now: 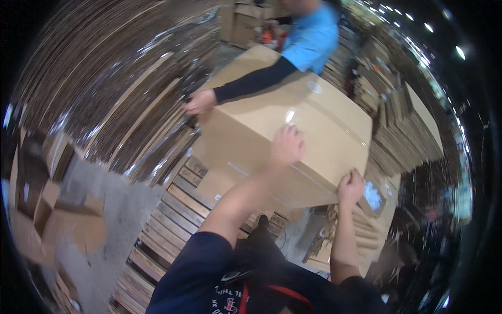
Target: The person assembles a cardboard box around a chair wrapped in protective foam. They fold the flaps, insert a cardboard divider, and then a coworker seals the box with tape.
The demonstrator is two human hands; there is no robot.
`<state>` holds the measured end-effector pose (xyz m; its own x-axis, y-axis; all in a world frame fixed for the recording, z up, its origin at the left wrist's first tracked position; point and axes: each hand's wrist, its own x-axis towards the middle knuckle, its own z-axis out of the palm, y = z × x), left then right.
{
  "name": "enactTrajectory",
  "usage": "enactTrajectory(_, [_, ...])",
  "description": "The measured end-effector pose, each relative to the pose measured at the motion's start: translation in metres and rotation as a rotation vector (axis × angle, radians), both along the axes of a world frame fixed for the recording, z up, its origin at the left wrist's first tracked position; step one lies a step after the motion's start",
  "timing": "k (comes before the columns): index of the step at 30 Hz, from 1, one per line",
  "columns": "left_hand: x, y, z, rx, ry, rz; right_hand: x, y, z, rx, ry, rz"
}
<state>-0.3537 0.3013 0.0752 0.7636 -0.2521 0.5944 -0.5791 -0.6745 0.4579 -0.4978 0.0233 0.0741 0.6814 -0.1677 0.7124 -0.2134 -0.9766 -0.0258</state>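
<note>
A large cardboard box (pixel 319 118) with a strip of clear tape spans the middle of the view, tilted. My left hand (pixel 288 145) is over its top near the front edge, fingers apart and slightly bent, a little blurred; whether it presses on the box I cannot tell. At the box's near right corner my right hand (pixel 351 187) grips the edge. Across from me stands a co-worker in a light blue shirt (pixel 314 39) with black sleeves. That person's hand (pixel 201 102) holds the box's left corner.
Tall stacks of flat cardboard (pixel 120 68) wrapped in film rise at the left. Wooden pallet slats (pixel 167 220) lie below the box. An open carton (pixel 52 209) sits on the floor at far left. More flat cardboard (pixel 410 131) is stacked at right, beside brown cardboard pieces (pixel 361 233).
</note>
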Motion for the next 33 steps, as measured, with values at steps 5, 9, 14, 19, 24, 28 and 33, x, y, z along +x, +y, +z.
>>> enactTrajectory(5, [0.008,-0.013,-0.003,-0.005,-0.082,-0.001,0.005,-0.011,0.009,0.06,0.002,-0.037])
enactTrajectory(9, [0.02,-0.019,0.006,0.041,-0.024,-0.008,0.018,-0.009,0.016,0.132,0.006,-0.099])
enactTrajectory(14, [0.021,-0.031,0.01,0.063,-0.061,-0.019,0.013,-0.024,0.018,0.108,-0.012,-0.067])
enactTrajectory(19, [0.021,-0.035,0.017,0.046,-0.046,-0.025,0.018,-0.028,0.015,0.115,-0.032,-0.069])
enactTrajectory(24, [0.027,-0.038,0.017,0.038,-0.053,-0.023,0.024,-0.029,0.015,0.146,-0.037,-0.061])
enactTrajectory(28, [0.027,-0.041,0.016,0.048,-0.031,-0.016,0.025,-0.031,0.017,0.149,-0.044,-0.051])
enactTrajectory(33, [0.031,-0.039,0.021,0.077,-0.021,-0.018,0.029,-0.029,0.019,0.136,-0.049,-0.073])
